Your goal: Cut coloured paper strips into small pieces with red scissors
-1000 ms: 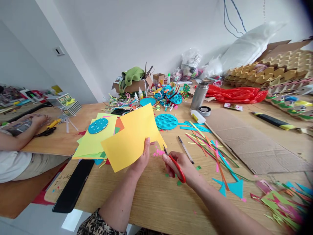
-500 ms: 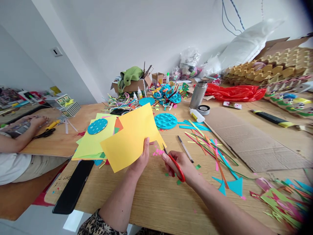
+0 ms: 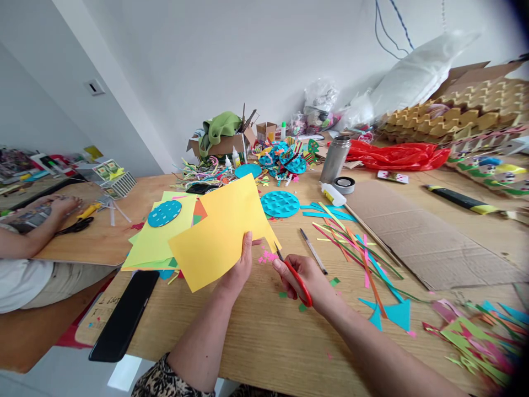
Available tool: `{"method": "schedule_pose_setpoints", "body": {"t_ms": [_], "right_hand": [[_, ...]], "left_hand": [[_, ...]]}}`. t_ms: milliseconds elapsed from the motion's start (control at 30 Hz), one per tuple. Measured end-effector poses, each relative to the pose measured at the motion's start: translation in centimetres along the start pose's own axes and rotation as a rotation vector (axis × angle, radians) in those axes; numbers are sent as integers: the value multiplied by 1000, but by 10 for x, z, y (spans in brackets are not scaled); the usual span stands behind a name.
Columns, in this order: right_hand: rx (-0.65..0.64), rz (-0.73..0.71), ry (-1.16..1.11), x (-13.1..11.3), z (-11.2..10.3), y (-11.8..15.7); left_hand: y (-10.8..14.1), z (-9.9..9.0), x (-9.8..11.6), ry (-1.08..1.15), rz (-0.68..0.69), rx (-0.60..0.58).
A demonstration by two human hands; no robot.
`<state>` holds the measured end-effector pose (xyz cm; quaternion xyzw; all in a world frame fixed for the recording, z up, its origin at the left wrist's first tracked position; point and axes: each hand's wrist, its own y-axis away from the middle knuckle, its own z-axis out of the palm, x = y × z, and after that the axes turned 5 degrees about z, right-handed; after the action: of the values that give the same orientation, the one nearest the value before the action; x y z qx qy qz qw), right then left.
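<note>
A sheet of yellow paper [image 3: 219,231] is pinched in my left hand [image 3: 241,266], thumb on top and the other fingers mostly beneath it. A narrow strip at the sheet's right edge is partly cut from it. My right hand [image 3: 303,278] grips red-handled scissors [image 3: 301,284], their dark tips close to the end of that strip. Small pink paper scraps [image 3: 268,256] lie on the table between my hands. Just beyond my right hand is a pen [image 3: 313,251]. Behind the yellow sheet sits a round blue piece with a bumpy surface [image 3: 281,204].
Left are light-yellow sheets [image 3: 142,245] under a blue oval [image 3: 164,213], and a black phone [image 3: 124,317] at the table edge. Right lie coloured paper strips [image 3: 367,259], cardboard [image 3: 425,237] and a cutter knife [image 3: 460,199]. A metal bottle [image 3: 335,160] stands behind. Another person's arm [image 3: 37,229] rests far left.
Almost nothing differs. The yellow paper's left corner has shifted very slightly left; both hands and the scissors stay in nearly the same place.
</note>
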<state>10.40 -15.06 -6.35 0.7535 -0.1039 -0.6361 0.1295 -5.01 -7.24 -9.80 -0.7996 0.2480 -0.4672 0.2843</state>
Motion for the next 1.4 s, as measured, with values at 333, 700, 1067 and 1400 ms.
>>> {"method": "schedule_pose_setpoints", "body": {"t_ms": [333,700,1067,1400], "right_hand": [[39,20,-32,-2,2,0],[84,71,-16,-6,3,2],[57,59,-28,-2,4,1],[77,45,-50,-5,4,1]], "left_hand": [[-3,7,2,132,-84,-14],[-2,9,2,287,-230,-58],[-7,9,12,450,-330,-109],[-5,11,12,494,-386,-110]]}}
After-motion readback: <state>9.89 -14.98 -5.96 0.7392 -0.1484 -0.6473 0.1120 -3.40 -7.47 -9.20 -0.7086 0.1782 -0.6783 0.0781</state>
